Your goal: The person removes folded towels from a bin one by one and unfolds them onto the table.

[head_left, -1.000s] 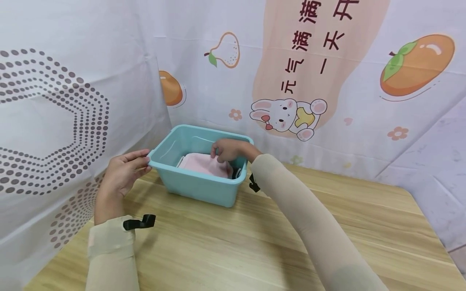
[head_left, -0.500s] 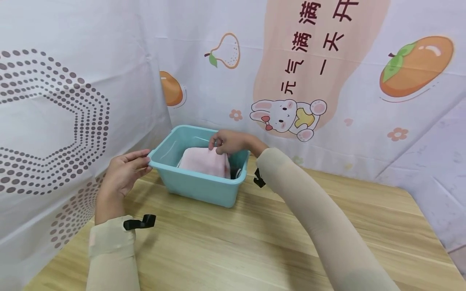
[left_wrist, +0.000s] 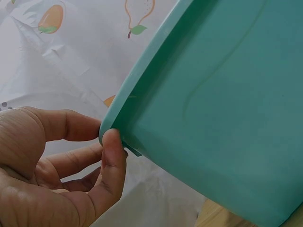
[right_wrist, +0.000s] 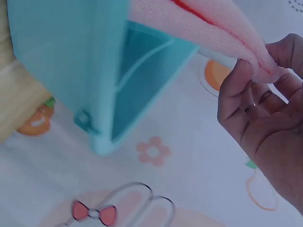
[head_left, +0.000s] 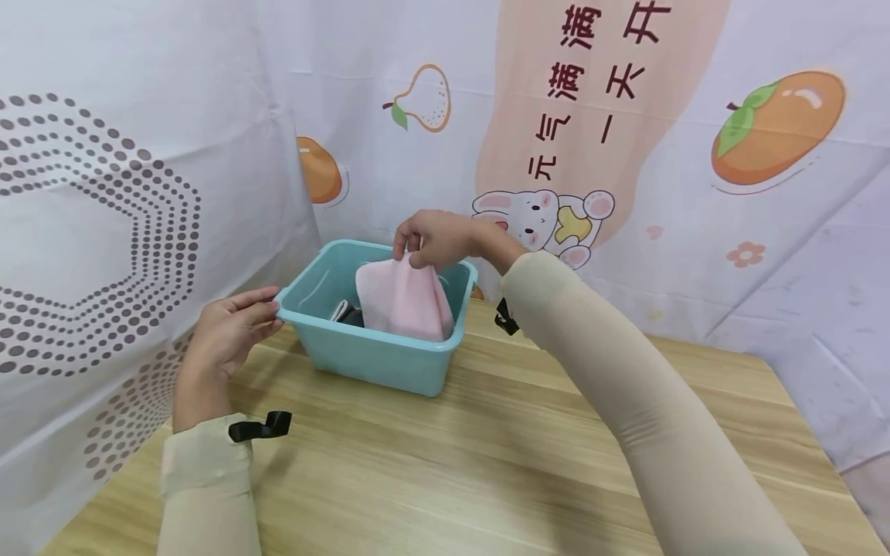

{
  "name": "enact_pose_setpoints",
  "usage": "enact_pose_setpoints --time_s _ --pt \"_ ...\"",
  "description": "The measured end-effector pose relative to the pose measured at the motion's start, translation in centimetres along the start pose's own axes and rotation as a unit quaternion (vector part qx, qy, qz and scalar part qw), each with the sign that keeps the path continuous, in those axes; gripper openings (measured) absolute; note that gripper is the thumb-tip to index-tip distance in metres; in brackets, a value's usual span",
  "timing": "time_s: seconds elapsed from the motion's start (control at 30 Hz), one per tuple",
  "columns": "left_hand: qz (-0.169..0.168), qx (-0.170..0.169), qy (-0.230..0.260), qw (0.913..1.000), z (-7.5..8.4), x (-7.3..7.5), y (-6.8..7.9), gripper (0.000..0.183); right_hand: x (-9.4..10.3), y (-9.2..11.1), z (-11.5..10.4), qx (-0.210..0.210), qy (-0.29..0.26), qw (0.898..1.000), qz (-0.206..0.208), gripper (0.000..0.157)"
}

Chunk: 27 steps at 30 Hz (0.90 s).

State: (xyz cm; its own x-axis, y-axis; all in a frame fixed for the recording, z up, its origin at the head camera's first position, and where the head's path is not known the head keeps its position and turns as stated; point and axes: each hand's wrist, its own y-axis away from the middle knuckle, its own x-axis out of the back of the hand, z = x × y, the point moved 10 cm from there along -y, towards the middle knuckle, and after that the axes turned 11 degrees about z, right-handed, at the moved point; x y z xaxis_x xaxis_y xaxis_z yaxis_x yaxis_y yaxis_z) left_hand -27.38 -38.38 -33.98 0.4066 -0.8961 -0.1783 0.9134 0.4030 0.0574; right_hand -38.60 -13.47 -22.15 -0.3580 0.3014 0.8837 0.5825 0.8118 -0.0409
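Note:
A pink towel (head_left: pixel 406 301) hangs from my right hand (head_left: pixel 441 238), which pinches its top edge above the bin. Its lower part is still inside the light-blue plastic bin (head_left: pixel 368 363). The right wrist view shows thumb and fingers gripping a folded end of the towel (right_wrist: pixel 203 33). My left hand (head_left: pixel 232 324) holds the bin's left corner; in the left wrist view the thumb and fingers of that hand (left_wrist: pixel 61 165) pinch the rim (left_wrist: pixel 142 71). Low in the bin, a dark item (head_left: pixel 354 317) and a white-edged one (head_left: pixel 340 310) show beside the towel.
The bin stands on a wooden table (head_left: pixel 431 463) near its back left, close to the printed curtain (head_left: pixel 389 177). A dotted curtain (head_left: pixel 90 232) hangs along the left side. Black clips (head_left: pixel 260 427) sit on both sleeves.
My right hand has risen from inside the bin, pulling the pink towel upward and uncovering the dark item at the left. My left hand keeps its hold on the bin's corner.

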Motion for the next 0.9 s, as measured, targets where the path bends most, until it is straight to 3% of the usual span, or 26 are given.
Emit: enact_pose_setpoints --time_s 0.27,0.63,0.9 --pt "-0.005 0.001 0.025 0.9997 -0.1 0.1 0.0 0.024 3.5 1.6 -2.4 0.002 -0.002 1.0 0.005 0.021" --pt "-0.004 0.006 0.021 0.9997 -0.4 -0.1 -0.2 0.021 9.8 5.1 -4.1 -0.006 0.007 0.998 0.068 0.026" --pt "-0.003 0.001 0.013 0.9999 -0.3 -0.1 -0.3 0.02 13.1 9.2 -4.4 -0.03 0.042 0.994 0.097 0.022"
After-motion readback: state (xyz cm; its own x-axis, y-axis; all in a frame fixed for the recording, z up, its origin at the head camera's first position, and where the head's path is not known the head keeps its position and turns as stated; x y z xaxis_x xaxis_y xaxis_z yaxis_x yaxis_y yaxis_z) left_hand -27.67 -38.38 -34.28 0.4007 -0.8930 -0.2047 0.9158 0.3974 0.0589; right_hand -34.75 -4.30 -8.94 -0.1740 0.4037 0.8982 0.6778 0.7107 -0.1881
